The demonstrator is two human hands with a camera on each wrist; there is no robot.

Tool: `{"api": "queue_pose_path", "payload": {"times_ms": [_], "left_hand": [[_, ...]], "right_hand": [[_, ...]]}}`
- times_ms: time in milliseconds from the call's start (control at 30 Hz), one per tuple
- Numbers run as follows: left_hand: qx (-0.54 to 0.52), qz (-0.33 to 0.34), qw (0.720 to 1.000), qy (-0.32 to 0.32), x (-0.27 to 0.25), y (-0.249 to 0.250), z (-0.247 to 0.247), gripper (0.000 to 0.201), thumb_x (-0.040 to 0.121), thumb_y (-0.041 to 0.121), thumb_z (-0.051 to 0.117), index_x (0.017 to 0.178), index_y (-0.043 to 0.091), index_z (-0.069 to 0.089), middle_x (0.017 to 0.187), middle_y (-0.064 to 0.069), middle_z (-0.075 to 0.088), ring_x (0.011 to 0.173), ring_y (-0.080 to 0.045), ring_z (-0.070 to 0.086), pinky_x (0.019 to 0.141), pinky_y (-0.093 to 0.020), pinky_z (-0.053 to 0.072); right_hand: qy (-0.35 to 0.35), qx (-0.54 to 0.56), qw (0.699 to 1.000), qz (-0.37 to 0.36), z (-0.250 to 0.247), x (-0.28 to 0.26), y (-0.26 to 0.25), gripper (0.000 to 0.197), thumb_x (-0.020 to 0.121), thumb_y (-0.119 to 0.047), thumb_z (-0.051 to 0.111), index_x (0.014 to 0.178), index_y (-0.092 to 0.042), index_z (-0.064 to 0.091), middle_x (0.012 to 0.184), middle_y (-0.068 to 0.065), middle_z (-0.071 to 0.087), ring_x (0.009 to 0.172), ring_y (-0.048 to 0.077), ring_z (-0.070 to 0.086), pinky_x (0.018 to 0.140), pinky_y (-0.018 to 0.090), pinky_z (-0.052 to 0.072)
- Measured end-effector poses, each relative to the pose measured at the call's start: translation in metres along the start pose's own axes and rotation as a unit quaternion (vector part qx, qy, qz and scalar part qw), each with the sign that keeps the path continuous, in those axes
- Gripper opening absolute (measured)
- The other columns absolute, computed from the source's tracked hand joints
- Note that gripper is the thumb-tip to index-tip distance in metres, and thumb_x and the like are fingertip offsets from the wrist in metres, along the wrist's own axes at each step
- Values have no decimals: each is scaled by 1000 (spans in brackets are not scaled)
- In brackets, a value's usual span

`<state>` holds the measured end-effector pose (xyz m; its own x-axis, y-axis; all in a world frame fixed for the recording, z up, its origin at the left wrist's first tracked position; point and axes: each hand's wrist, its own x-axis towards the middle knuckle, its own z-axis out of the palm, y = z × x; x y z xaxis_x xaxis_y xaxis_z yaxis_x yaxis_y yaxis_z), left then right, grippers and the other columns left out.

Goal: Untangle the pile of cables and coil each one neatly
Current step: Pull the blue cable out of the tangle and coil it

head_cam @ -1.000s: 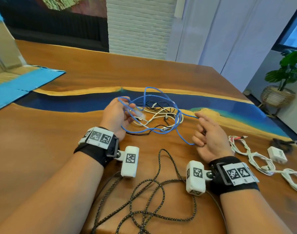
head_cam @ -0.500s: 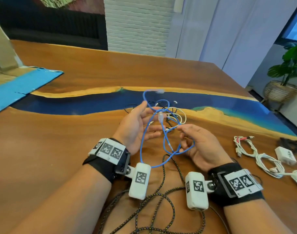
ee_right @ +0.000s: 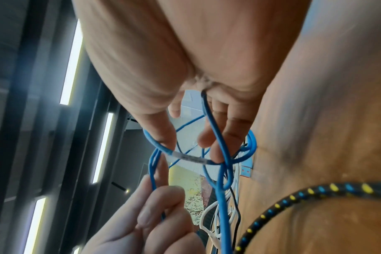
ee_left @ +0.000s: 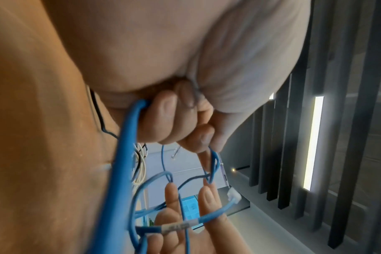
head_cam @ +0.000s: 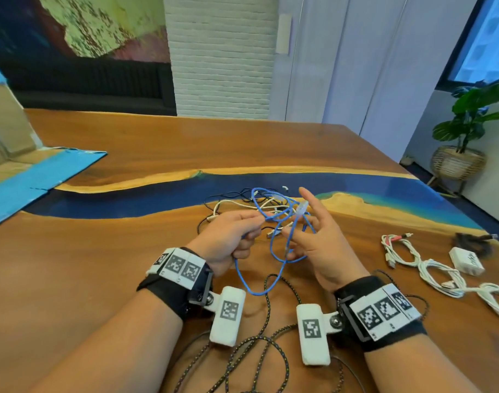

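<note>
A thin blue cable [head_cam: 254, 290] is lifted off the wooden table [head_cam: 101, 265] between both hands, with one loop hanging down toward me. My left hand [head_cam: 257, 222] pinches a strand with thumb and forefinger, and the other fingers curl round it. My right hand [head_cam: 299, 222] faces it with fingers spread. The labelled end [ee_right: 189, 157] runs between its thumb and fingers, and the clear plug [head_cam: 302, 207] sticks up past the index finger. Behind the hands lies the tangle of white and black cables [head_cam: 237, 202]. The left wrist view shows blue loops [ee_left: 128, 154] hooked over both hands' fingertips.
A black braided cable [head_cam: 266, 316] sprawls loose under my wrists at the near edge. Coiled white cables [head_cam: 430, 268], a white charger [head_cam: 466, 260] and a black bundle [head_cam: 469, 239] lie at the right. A cardboard box with blue flaps [head_cam: 30, 177] sits at the far left.
My left hand went from an open palm under the cable to a pinch on one strand. My right hand rose and spread its fingers, with the plug end now sticking up beside its index finger.
</note>
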<state>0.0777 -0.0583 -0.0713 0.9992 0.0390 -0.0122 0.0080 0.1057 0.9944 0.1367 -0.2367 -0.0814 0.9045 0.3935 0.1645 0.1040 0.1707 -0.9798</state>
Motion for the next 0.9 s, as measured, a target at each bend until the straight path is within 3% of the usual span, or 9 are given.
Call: {"api": "queue_pose_path", "payload": {"times_ms": [100, 167, 233, 300, 433, 567, 667, 767, 900], "left_hand": [[14, -7, 1000, -18, -2, -1, 2, 39, 105, 16, 50, 73, 22, 73, 58, 5, 35, 46, -7, 20, 43, -21, 13], [25, -10, 1000, -4, 0, -1, 1, 28, 104, 18, 54, 84, 14, 74, 59, 4, 32, 47, -8, 21, 44, -21, 13], [35, -6, 999, 26, 2, -3, 1, 28, 103, 21, 57, 96, -2, 71, 58, 3, 31, 48, -9, 21, 43, -20, 16], [45, -2, 997, 70, 6, -4, 1, 32, 102, 24, 59, 96, -5, 73, 56, 5, 30, 48, -10, 22, 42, -21, 18], [83, 21, 990, 114, 8, -2, -2, 35, 101, 32, 61, 72, 14, 71, 53, 8, 29, 50, -14, 20, 44, -23, 20], [95, 36, 994, 46, 3, 2, -2, 34, 101, 31, 61, 72, 18, 72, 57, 5, 28, 52, -15, 18, 52, -33, 12], [112, 19, 993, 15, 0, 2, 6, 32, 99, 32, 63, 72, 18, 74, 58, 3, 30, 52, -14, 21, 52, -32, 14], [102, -3, 994, 26, -1, -1, 12, 39, 100, 36, 62, 64, 19, 65, 57, 2, 28, 51, -15, 21, 48, -27, 19], [7, 4, 996, 94, 3, 5, 6, 40, 104, 36, 54, 69, 18, 55, 56, 4, 22, 48, -13, 18, 46, -26, 21]], "right_hand": [[3, -28, 1000, -2, 0, 1, 2, 47, 92, 0, 70, 124, -34, 67, 91, 6, 71, 59, 24, 54, 50, 34, 50], [38, -60, 997, 2, -5, 3, 6, 19, 92, -10, 72, 101, -26, 75, 73, 2, 66, 48, 25, 53, 49, 34, 48], [55, -89, 994, 3, -11, 5, 8, 4, 91, -13, 75, 92, -17, 74, 72, 3, 64, 43, 25, 52, 47, 32, 47], [57, -105, 993, -1, -12, 5, 8, 4, 91, -15, 75, 89, -13, 72, 73, -1, 65, 44, 17, 52, 44, 30, 48], [27, -149, 988, -26, -8, 2, 3, 12, 92, -18, 73, 83, -11, 72, 62, -10, 58, 46, 6, 46, 46, 31, 47], [-10, -117, 993, 14, -8, 2, -1, 14, 94, -22, 66, 90, -16, 77, 65, -12, 58, 57, 12, 47, 54, 32, 42], [-46, -13, 996, 74, -8, 0, -2, 30, 91, -36, 64, 110, -15, 77, 88, 5, 64, 68, 14, 51, 60, 32, 39], [-2, -77, 997, 29, -5, -2, -3, 18, 97, -31, 66, 99, -21, 81, 85, 6, 66, 72, 15, 55, 59, 31, 47], [82, -98, 992, 10, -7, 2, -1, 20, 102, -25, 60, 95, -25, 78, 85, -2, 71, 61, 6, 59, 50, 27, 53]]}}
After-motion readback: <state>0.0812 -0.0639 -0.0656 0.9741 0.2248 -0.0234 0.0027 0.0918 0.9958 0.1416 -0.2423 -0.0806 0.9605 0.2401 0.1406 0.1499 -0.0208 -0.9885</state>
